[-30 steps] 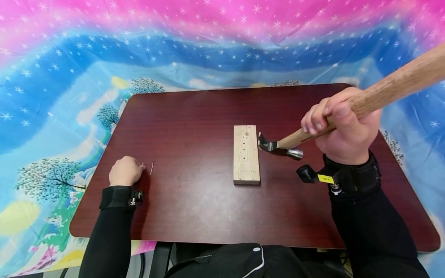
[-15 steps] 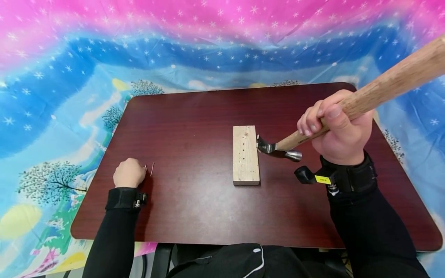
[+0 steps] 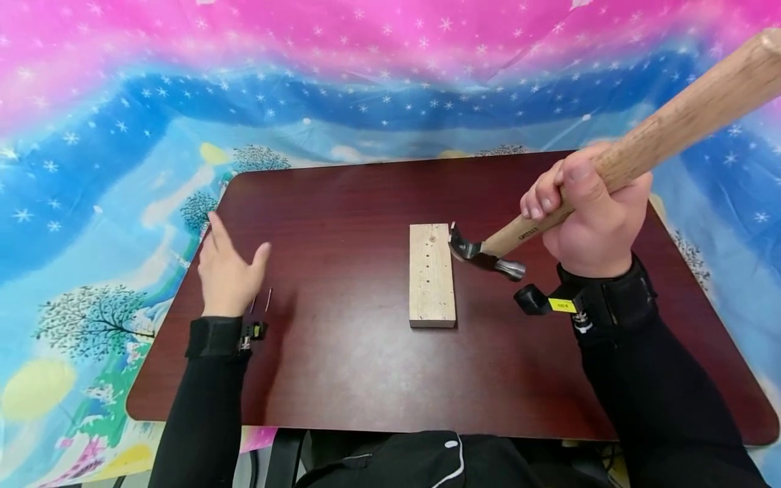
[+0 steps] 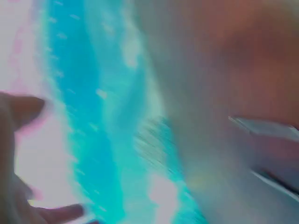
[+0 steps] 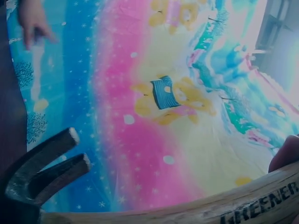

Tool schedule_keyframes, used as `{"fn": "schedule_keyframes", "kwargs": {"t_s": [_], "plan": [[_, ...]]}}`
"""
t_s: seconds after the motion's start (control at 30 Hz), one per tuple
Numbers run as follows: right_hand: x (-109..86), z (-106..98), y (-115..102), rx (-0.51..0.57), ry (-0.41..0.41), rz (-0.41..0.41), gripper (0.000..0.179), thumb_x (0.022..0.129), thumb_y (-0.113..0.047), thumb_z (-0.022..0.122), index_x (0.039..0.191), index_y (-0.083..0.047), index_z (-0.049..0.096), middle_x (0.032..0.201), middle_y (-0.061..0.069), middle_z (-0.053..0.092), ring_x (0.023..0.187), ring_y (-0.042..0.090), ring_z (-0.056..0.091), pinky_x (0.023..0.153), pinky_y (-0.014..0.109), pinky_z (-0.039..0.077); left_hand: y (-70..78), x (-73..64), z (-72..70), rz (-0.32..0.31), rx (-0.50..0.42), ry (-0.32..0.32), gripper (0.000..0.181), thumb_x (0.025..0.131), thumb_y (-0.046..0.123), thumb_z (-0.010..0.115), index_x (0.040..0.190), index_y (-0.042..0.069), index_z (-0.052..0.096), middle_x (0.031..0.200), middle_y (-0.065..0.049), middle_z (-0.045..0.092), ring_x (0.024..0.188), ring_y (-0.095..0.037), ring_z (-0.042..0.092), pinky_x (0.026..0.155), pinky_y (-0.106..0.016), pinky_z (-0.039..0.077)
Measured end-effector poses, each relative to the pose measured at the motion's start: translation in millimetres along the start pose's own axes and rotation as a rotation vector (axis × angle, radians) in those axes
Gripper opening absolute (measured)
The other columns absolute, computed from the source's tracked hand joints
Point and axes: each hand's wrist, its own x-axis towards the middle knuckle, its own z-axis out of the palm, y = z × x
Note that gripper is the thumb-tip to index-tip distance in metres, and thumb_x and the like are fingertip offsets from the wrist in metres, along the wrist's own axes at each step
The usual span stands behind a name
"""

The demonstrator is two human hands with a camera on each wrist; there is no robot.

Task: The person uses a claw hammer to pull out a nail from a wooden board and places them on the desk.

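My right hand (image 3: 594, 217) grips the wooden handle of a claw hammer (image 3: 525, 232), partway along it. The hammer's dark metal head hangs at the right edge of a pale wooden block (image 3: 432, 274), which has a row of small dark dots down its middle. In the right wrist view the hammer's claw (image 5: 49, 168) points upward. My left hand (image 3: 228, 274) is raised on the left with thumb and fingers spread, holding nothing. Just right of its wrist lie two thin nails, one in plain sight (image 3: 269, 299), the other partly behind the hand. The nails (image 4: 266, 128) look blurred in the left wrist view.
A dark red-brown table (image 3: 342, 366) with rounded corners bears all these things. Behind and beside it hangs a printed cloth (image 3: 366, 81) in pink and blue. The hammer handle's long end sticks out toward the upper right.
My left hand has lifted from beside the nails and spread its fingers; before, it lay low with fingers tucked under. My right hand and the hammer have shifted slightly left, the handle tilting up more.
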Motion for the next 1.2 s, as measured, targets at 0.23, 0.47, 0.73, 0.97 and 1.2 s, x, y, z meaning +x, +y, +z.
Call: {"fn": "schedule_keyframes", "kwargs": {"t_s": [0.23,0.47,0.73,0.97,1.2], "plan": [[18.0,6,17,-0.097,-0.019,0.031,0.035,0.093,-0.001,0.083,0.074,0.013,0.057,0.055,0.014,0.055,0.047,0.023,0.05,0.05,0.034,0.051,96.0,2.8,0.8,0.437,-0.349,0.108,0.143,0.089,0.097,0.046,0.169,-0.008,-0.011,0.183,-0.023,-0.017,0.174,-0.029,-0.01,0.141,-0.052,0.012],[32.3,24,36,-0.279,-0.112,0.076,0.048,0.086,-0.031,0.092,0.078,0.009,0.065,0.059,0.011,0.06,0.05,0.022,0.06,0.055,0.037,0.057,202.8,-19.9,11.8,0.744,-0.449,-0.028,0.136,0.094,0.062,0.079,0.166,-0.015,-0.008,0.18,-0.031,-0.016,0.173,-0.032,0.014,0.124,-0.045,0.05],[20.8,41,45,-0.529,-0.267,0.12,0.048,0.089,-0.055,0.08,0.083,-0.01,0.066,0.069,-0.002,0.067,0.064,0.016,0.07,0.069,0.034,0.061,253.5,-51.3,31.6,0.782,-0.405,-0.199,0.102,0.102,0.025,0.079,0.168,-0.006,0.007,0.152,-0.024,0.063,0.119,-0.034,0.077,0.1,-0.046,0.064],[17.6,46,46,-0.535,-0.235,0.24,0.056,0.084,-0.063,0.08,0.081,-0.009,0.064,0.069,0.001,0.065,0.066,0.019,0.069,0.07,0.036,0.061,255.4,-58.2,42.7,0.766,-0.349,-0.184,0.047,0.111,0.013,0.06,0.143,-0.011,0.036,0.117,-0.026,0.071,0.104,-0.035,0.076,0.091,-0.048,0.063],[30.0,49,39,-0.676,-0.359,0.406,0.062,0.088,-0.065,0.074,0.1,-0.005,0.065,0.086,0.004,0.074,0.086,0.021,0.075,0.088,0.037,0.058,251.7,-54.4,44.8,0.729,-0.442,-0.21,0.053,0.113,0.01,0.054,0.151,-0.011,0.025,0.125,-0.029,0.067,0.108,-0.037,0.071,0.097,-0.048,0.059]]}}
